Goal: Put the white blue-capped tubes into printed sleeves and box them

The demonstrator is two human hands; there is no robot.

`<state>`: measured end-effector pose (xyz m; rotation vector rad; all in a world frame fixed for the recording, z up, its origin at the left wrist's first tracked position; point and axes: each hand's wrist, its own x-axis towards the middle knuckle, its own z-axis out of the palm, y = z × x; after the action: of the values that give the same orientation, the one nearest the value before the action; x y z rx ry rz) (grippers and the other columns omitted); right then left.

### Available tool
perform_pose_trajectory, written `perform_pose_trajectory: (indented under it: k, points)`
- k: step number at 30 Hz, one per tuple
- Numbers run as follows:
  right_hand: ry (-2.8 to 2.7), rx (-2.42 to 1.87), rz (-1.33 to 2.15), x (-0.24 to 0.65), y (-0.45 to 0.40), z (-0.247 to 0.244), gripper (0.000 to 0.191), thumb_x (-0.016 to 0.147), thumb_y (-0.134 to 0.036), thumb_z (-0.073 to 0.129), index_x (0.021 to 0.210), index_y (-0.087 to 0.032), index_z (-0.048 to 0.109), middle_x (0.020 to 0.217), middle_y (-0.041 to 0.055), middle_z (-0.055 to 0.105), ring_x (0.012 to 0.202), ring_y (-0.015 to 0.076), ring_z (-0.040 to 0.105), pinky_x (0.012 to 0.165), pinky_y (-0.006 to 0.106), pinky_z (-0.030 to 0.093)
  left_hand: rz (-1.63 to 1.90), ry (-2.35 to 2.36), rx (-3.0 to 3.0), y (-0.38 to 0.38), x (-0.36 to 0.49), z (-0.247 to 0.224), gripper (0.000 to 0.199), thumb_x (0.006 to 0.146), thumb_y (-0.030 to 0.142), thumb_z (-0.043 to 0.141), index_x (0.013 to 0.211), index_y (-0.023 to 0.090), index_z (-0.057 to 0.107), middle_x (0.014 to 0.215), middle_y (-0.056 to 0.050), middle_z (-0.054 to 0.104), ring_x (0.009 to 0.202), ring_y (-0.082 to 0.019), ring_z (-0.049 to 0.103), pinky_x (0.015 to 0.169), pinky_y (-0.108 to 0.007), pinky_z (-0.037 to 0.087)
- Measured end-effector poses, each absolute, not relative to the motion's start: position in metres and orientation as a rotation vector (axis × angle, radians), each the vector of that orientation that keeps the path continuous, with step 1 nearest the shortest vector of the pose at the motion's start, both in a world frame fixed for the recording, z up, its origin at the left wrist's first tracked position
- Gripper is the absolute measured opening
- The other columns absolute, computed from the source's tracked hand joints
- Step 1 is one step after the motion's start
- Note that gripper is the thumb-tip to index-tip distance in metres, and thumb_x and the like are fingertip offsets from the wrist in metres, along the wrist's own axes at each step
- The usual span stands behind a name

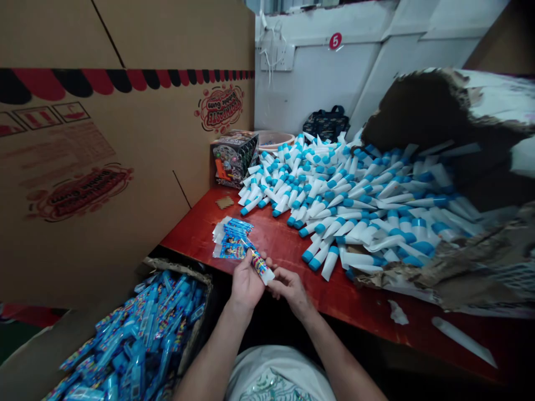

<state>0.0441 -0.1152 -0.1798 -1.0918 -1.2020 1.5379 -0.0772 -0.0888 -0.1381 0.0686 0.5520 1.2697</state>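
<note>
A white tube with a colourful printed sleeve around it lies slanted across the fingers of my left hand, which is closed on it. At the tube's bare white end, the thumb and fingers of my right hand pinch together. Just beyond my left hand, flat blue printed sleeves lie in a loose, overlapping stack on the red table. A large heap of white tubes with blue caps spreads over the table to the right of the sleeves.
A torn cardboard box lies open at the right, tubes spilling out. At lower left, a carton holds many blue-sleeved tubes. Large printed cartons wall the left side. A game box, pink basin and dark bag stand behind.
</note>
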Motion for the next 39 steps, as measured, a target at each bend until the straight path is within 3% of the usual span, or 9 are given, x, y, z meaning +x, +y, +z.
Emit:
perform_pose_trajectory:
  k: [3,8,11,13,17,20,23,28,39]
  points:
    - [-1.24,-1.186,1.484,0.036,-0.112,-0.183,0.034,0.068,-0.047,0.067,0.059,-0.018,0.052,0.049,-0.0064,0.047,0.043,0.0069,0.041,0.043,0.02,0.031,1.261,0.557,0.054,-0.095,-0.076,-0.14,0.015,0.089,0.022,0.046,0.088,0.015,0.059,0.071,-0.003,0.059,0.061,-0.015,0.057,0.067,-0.034,0.052]
    - [-1.418,-1.221,1.412,0.019,-0.11,-0.184,0.031,0.075,-0.048,0.061,0.069,-0.017,0.06,0.055,-0.0057,0.048,0.048,0.0073,0.042,0.048,0.021,0.032,1.306,0.596,0.02,-0.1,-0.089,-0.142,0.014,0.089,0.022,0.049,0.081,0.013,0.057,0.069,-0.003,0.058,0.059,-0.013,0.056,0.061,-0.027,0.049]
    - [-1.622,-1.247,1.293,0.012,-0.103,-0.183,0.033,0.081,-0.045,0.055,0.062,-0.018,0.056,0.055,-0.0043,0.049,0.052,0.0089,0.043,0.051,0.022,0.032,1.414,0.67,0.083,-0.104,-0.116,-0.146,0.006,0.082,0.019,0.057,0.086,0.014,0.058,0.076,-0.004,0.061,0.067,-0.015,0.059,0.068,-0.031,0.05]
    - [-1.784,-1.28,1.054,0.007,-0.092,-0.179,0.03,0.086,-0.04,0.05,0.067,-0.018,0.059,0.063,-0.0018,0.053,0.06,0.011,0.049,0.058,0.023,0.036,1.557,0.787,0.177,-0.11,-0.143,-0.153,0.017,0.074,0.016,0.064,0.091,0.016,0.059,0.081,-0.004,0.063,0.073,-0.016,0.061,0.072,-0.033,0.05]
    - [-2.136,-1.39,0.434,-0.012,-0.06,-0.174,0.026,0.092,-0.032,0.042,0.103,-0.02,0.062,0.093,0.0063,0.059,0.084,0.0173,0.053,0.075,0.027,0.038,1.871,1.323,0.379,-0.128,-0.214,-0.174,0.029,0.067,0.024,0.072,0.094,0.02,0.061,0.083,0.001,0.062,0.077,-0.015,0.059,0.083,-0.034,0.047]
    - [-2.344,-1.463,0.161,-0.029,-0.041,-0.181,0.026,0.092,-0.034,0.043,0.104,-0.021,0.062,0.099,0.0092,0.059,0.089,0.0207,0.051,0.074,0.03,0.034,1.961,1.734,0.497,-0.146,-0.262,-0.193,0.042,0.063,0.028,0.072,0.104,0.023,0.061,0.107,0.0,0.062,0.109,-0.02,0.053,0.105,-0.039,0.032]
    - [-2.377,-1.471,0.13,-0.038,-0.033,-0.193,0.026,0.093,-0.027,0.039,0.097,-0.019,0.063,0.097,0.0103,0.06,0.087,0.0211,0.05,0.073,0.031,0.031,1.946,1.881,0.507,-0.16,-0.285,-0.206,0.052,0.064,0.033,0.072,0.113,0.024,0.057,0.123,-0.003,0.056,0.121,-0.025,0.047,0.108,-0.043,0.029]
    - [-2.377,-1.458,0.102,-0.036,-0.032,-0.2,0.025,0.094,-0.023,0.038,0.098,-0.019,0.062,0.095,0.0083,0.061,0.086,0.0202,0.049,0.072,0.031,0.029,1.844,1.916,0.654,-0.157,-0.259,-0.197,0.046,0.07,0.037,0.066,0.113,0.024,0.058,0.121,-0.005,0.058,0.118,-0.026,0.05,0.105,-0.044,0.033]
    - [-2.108,-1.603,0.16,0.009,-0.041,-0.197,0.017,0.091,-0.025,0.047,0.086,-0.02,0.063,0.089,0.0054,0.059,0.084,0.0184,0.051,0.072,0.028,0.032,1.426,1.342,0.95,-0.129,-0.15,-0.185,0.028,0.078,0.033,0.059,0.102,0.018,0.062,0.1,-0.008,0.068,0.099,-0.022,0.061,0.094,-0.038,0.043]
